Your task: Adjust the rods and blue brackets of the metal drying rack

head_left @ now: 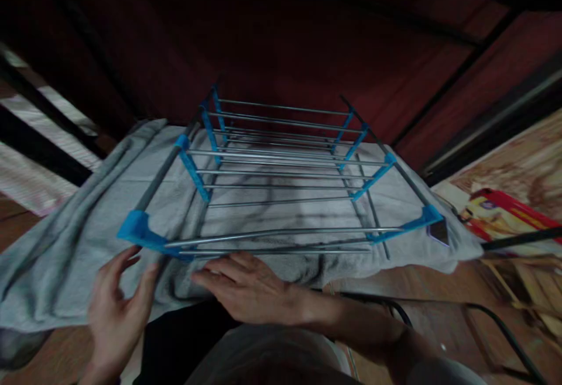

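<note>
A metal rack [281,233] of thin silver rods with blue plastic brackets lies on a grey cloth. At its near left corner is a blue bracket [140,233]. My left hand [118,303] is just below that bracket, its thumb and fingers apart and nothing between them; one fingertip is close to the bracket's underside. My right hand [250,288] reaches across from the right, beside the near rods, with its fingers stretched out to the left. Whether its fingertips touch the rack or the cloth I cannot tell.
A grey cloth [96,215] covers the surface under the rack. A loose rod [373,203] lies on its right side, with a phone-like dark object [439,233] near the right edge. A red and yellow box [504,215] is farther right. A dark red panel [272,40] stands behind.
</note>
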`<action>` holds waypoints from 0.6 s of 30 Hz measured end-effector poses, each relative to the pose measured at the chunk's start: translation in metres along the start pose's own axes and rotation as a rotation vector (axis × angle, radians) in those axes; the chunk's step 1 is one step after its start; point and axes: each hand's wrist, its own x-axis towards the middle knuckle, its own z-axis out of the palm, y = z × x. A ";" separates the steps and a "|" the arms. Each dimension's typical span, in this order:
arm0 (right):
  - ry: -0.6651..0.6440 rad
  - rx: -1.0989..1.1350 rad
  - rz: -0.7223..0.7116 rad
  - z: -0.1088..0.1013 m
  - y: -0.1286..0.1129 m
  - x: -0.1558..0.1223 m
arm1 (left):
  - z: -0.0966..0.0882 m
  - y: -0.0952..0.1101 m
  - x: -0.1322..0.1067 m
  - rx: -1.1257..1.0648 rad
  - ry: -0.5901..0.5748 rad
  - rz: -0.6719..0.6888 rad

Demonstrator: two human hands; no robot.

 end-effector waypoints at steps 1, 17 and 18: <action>0.043 0.032 0.036 0.008 0.001 -0.023 | -0.002 -0.001 -0.011 0.066 0.011 0.044; 1.259 0.100 1.373 0.021 0.117 -0.291 | 0.183 0.201 -0.038 0.029 -0.868 0.986; 1.290 0.067 1.386 0.016 0.125 -0.299 | 0.189 0.211 -0.037 0.043 -0.909 0.970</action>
